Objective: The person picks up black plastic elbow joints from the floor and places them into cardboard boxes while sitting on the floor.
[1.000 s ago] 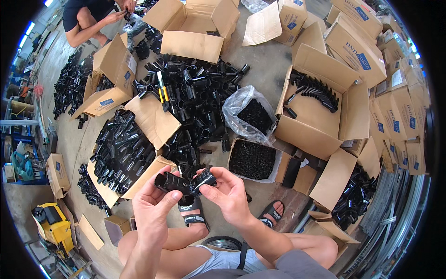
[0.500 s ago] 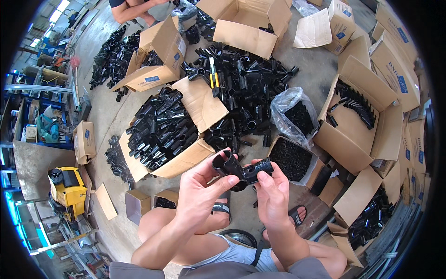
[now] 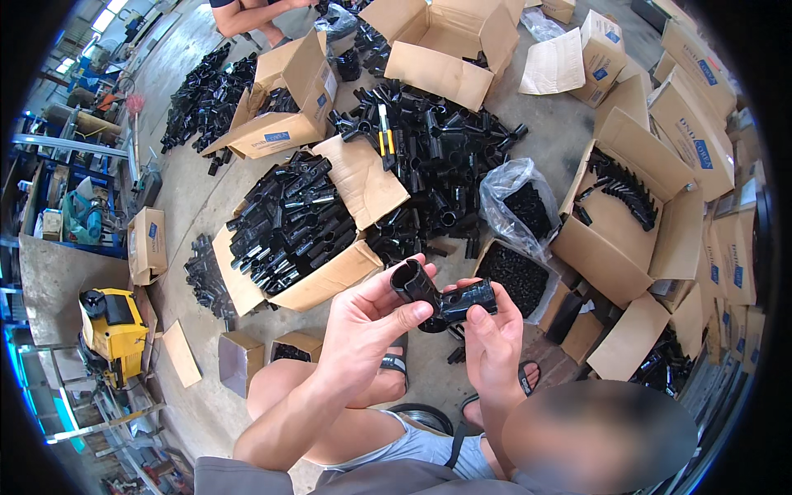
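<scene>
One black tubular joint (image 3: 445, 307) is held between two hands, above the floor and in front of the person's knees; two of its tubular arms are visible, angled to each other. The left hand (image 3: 363, 326) has its thumb and fingers clamped on one arm; the right hand (image 3: 493, 338) has its thumb and fingers clamped on the other—both grips are closed.

Beyond the hands lie one carton heaped with joints (image 3: 330, 280) and, just beside it, one loose pile of joints (image 3: 433, 148), both too overlapped to count. On the pile rests one yellow-handled tool (image 3: 385, 136). Right of the pile stand two holders of small black pieces: one clear plastic bag (image 3: 499, 188) and, near it, one lined box (image 3: 542, 309). Further right, one open carton (image 3: 615, 239) contains a curved row of black parts, with two more parts lying apart from it.

Near the left knee stand two small boxes (image 3: 239, 363)—one with black pieces inside. Two sandals (image 3: 396, 360) are visible on the person's feet. At far left is one yellow machine (image 3: 124, 326); at the upper edge, one co-worker (image 3: 256, 18), only partly in view.
</scene>
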A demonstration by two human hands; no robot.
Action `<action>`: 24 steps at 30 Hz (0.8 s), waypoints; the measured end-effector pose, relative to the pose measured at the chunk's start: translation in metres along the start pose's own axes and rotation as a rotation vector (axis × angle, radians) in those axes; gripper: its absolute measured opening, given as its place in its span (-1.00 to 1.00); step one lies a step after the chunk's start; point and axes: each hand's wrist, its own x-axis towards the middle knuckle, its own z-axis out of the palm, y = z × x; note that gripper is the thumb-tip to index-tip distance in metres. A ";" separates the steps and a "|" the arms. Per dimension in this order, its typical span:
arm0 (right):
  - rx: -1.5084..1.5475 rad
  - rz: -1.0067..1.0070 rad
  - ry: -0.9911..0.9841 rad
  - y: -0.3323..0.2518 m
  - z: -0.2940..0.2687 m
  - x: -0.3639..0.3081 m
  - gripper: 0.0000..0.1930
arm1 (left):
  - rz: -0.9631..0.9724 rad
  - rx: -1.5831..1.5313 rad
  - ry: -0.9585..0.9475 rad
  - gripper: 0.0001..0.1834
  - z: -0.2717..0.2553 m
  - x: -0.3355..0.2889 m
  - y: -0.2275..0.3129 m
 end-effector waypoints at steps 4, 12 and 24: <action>0.006 -0.022 -0.027 -0.002 -0.002 -0.002 -0.65 | -0.003 -0.019 -0.030 -0.42 -0.001 -0.001 0.000; -0.138 -0.090 -0.121 -0.013 -0.039 0.042 -0.39 | 0.167 0.092 0.079 -0.46 -0.003 -0.006 0.000; -1.705 0.040 0.498 0.023 -0.225 0.260 -0.71 | 0.090 0.003 0.141 -0.51 0.003 0.010 0.001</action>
